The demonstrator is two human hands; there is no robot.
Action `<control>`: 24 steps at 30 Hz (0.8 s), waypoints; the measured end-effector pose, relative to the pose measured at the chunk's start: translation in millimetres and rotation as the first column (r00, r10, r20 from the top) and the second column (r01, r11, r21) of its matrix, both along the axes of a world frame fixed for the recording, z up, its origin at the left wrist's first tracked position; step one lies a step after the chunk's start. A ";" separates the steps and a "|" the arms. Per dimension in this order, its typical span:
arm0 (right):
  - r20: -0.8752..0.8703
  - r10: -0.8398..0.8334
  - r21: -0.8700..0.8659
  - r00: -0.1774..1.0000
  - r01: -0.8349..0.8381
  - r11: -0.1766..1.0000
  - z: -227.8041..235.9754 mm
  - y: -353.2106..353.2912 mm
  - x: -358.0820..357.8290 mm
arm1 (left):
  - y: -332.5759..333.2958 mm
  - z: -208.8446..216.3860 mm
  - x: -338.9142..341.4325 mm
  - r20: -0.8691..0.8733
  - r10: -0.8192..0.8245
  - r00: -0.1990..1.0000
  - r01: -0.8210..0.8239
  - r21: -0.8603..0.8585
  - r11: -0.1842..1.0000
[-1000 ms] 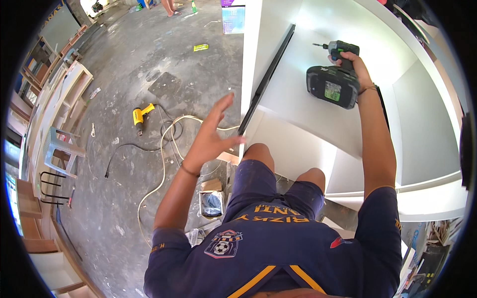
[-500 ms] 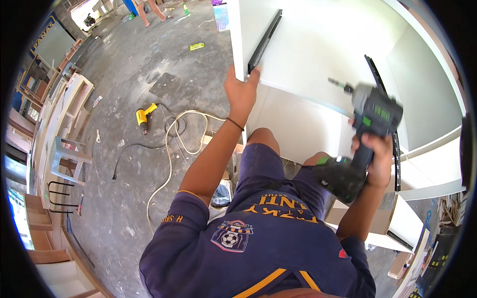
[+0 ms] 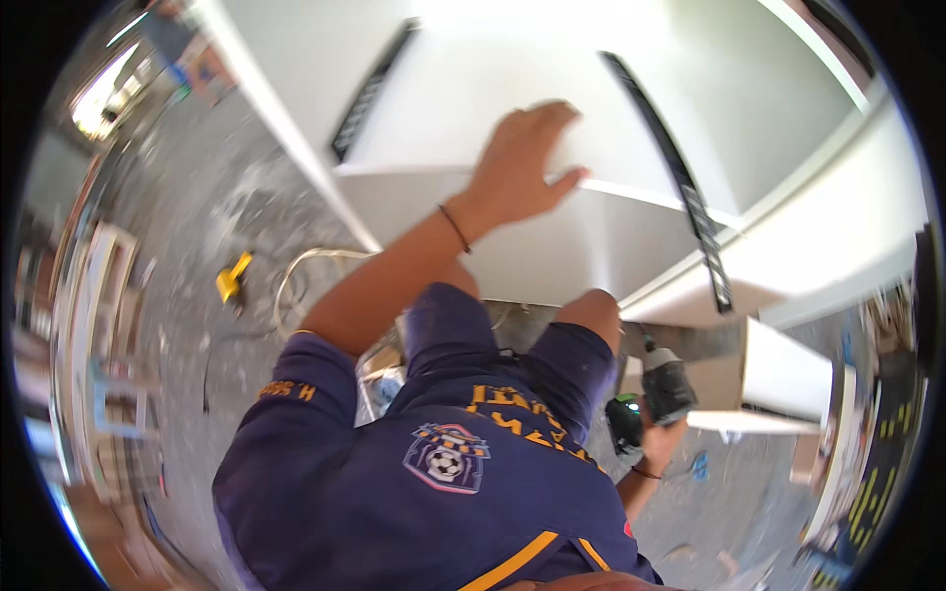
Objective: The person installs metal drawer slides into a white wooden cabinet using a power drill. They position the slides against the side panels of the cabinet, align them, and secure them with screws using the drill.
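My left hand [image 3: 522,163] lies flat, fingers spread, on the front edge of a white cabinet panel [image 3: 463,89]. A thin band circles that wrist. Two black drawer rails run along the white unit, one rail [image 3: 370,89] at the left and another rail [image 3: 680,187] at the right. My right hand [image 3: 658,438] hangs low beside my right knee, wrapped around the grip of a black and green cordless drill [image 3: 655,394]. The drill points up toward the underside of the white unit.
A yellow power tool [image 3: 232,278] lies on the dusty grey floor at the left, next to a looped pale cable [image 3: 296,271]. Wooden frames [image 3: 94,325] stand along the far left. A white box section [image 3: 783,369] sits at the right.
My left hand has slid from the panel's left corner to its middle edge. My right hand has dropped the drill from chest height to beside my knee. My view has swung toward the cabinet.
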State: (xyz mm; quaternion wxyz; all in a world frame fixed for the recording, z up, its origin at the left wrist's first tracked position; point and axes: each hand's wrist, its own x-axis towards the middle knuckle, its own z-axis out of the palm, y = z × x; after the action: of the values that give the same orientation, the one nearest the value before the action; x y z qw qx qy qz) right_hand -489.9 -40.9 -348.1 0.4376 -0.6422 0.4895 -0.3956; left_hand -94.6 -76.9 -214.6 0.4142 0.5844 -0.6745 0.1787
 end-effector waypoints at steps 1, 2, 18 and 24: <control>0.023 -0.057 0.001 0.998 0.057 0.998 -12.3 6.4 -6.1 | -17.2 5.2 0.0 -0.159 -0.045 0.986 0.064 0.115 0.991; 0.047 -0.113 0.002 0.992 0.113 0.994 -30.8 10.7 -12.0 | -33.9 9.8 -1.1 -0.311 -0.067 0.948 0.143 0.229 0.963; -0.138 -0.394 0.170 0.909 0.413 0.895 -280.8 44.7 -72.9 | -137.9 -4.2 -40.0 0.004 -0.108 0.994 0.093 0.472 0.877; -0.150 -0.402 -0.023 0.903 0.404 0.915 -279.5 53.2 -68.0 | -130.6 6.1 -62.4 -0.035 -0.076 0.996 0.084 0.514 0.854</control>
State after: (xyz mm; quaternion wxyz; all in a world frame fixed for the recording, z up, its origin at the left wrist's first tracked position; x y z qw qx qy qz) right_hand -558.0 12.3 -627.5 0.3107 -0.5535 0.6450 -0.4256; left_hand -156.9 -207.6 -208.4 0.2545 0.6465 -0.7186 -0.0293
